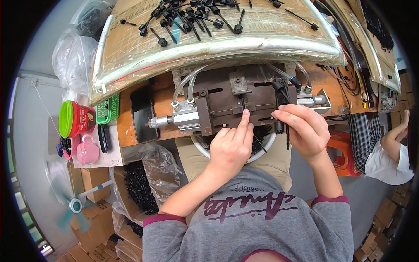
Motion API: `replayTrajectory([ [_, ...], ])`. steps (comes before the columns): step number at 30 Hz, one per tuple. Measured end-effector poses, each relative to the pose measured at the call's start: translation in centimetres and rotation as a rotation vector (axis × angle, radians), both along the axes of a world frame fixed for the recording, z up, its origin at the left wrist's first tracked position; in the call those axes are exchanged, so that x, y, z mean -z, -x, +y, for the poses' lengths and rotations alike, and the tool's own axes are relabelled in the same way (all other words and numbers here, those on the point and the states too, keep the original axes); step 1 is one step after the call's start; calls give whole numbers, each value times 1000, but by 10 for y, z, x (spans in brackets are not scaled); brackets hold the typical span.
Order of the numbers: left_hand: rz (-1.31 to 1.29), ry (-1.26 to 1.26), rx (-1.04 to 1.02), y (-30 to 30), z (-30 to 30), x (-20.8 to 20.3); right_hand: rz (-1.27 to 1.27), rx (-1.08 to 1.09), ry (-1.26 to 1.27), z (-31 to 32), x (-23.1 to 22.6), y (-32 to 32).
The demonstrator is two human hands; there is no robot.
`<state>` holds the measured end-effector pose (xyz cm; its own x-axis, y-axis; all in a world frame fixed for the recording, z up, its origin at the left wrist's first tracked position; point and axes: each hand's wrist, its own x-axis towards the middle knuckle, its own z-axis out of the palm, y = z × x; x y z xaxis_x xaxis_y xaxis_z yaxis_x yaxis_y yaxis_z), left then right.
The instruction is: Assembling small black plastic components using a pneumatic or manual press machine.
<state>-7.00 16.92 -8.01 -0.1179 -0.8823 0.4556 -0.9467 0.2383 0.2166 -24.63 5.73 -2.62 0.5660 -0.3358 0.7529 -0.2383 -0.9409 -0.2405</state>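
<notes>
A dark metal fixture (221,99) lies on the wooden bench in front of me, with a small metal block (239,87) at its middle. My left hand (230,150) reaches onto it with the index finger stretched out, the fingertip touching the fixture's centre by a thin black piece. The other fingers are bent, and nothing shows in them. To the right, my right hand (306,131) pinches several black plastic stems with round knobbed heads (279,126) between thumb and fingers. These hang over the fixture's right side. A white-rimmed round container (271,142) shows partly below the hands.
Many black stemmed pieces (187,19) lie on a plastic-wrapped cardboard sheet beyond. Air cylinders (185,118) with clear tubes flank the fixture. At left are a phone (142,114), a red tub (83,120), a pink mug (87,150) and a fan (76,205). Another person (388,155) sits right.
</notes>
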Motion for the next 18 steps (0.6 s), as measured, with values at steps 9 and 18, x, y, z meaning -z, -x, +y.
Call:
replayTrajectory([
  [9,845,-95,83,-2,4,-24,104,-110,130,14,6,3],
  [18,560,-51,86,-5,19,-29,-64,30,-280,18,7,-6],
])
